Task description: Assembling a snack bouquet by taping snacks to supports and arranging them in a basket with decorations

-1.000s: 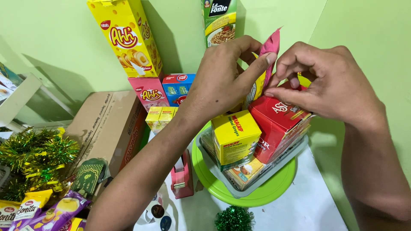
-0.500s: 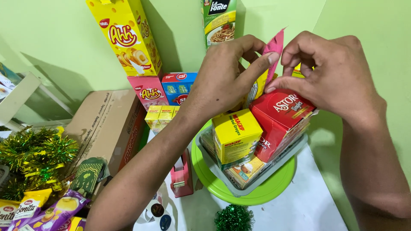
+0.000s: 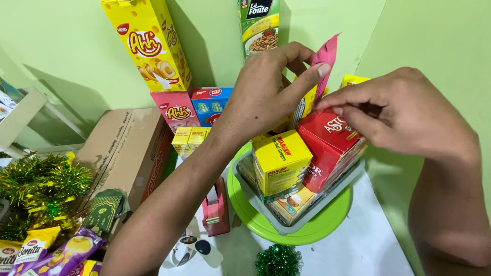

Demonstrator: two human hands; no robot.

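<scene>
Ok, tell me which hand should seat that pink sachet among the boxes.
Probably the left hand: it already pinches the pink sachet upright above the red box. The right hand only touches that box's top.

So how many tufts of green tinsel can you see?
2: a big green-and-gold tinsel garland at the left edge by the brown cardboard box, and a small green tinsel ball at the bottom centre. More may be hidden.

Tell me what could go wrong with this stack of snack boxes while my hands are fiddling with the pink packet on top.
The red box sits tilted against the yellow box; a nudge from the right hand could tip it out of the clear tray. The pink packet, pinched by the left hand, might slip down behind the boxes. The tray rests on a green plate and may slide.
</scene>
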